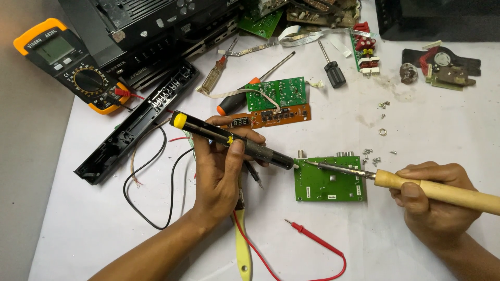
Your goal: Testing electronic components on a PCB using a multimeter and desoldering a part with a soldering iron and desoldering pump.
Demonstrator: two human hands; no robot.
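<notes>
At mid-frame, the left hand (221, 171) grips a pump (234, 141), tip at the board (329, 179). Lower right, the right hand (435, 200) clasps an iron (416, 186).

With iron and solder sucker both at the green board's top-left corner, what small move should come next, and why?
Probably nudge the desoldering pump nozzle onto the joint. The left hand holds it with the thumb on its body; its tip sits just beside the soldering iron tip, which the right hand holds at the green circuit board corner.

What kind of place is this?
Likely an electronics repair bench: a soldering iron and desoldering pump meet at a green circuit board, with a multimeter and loose screws nearby.
</notes>
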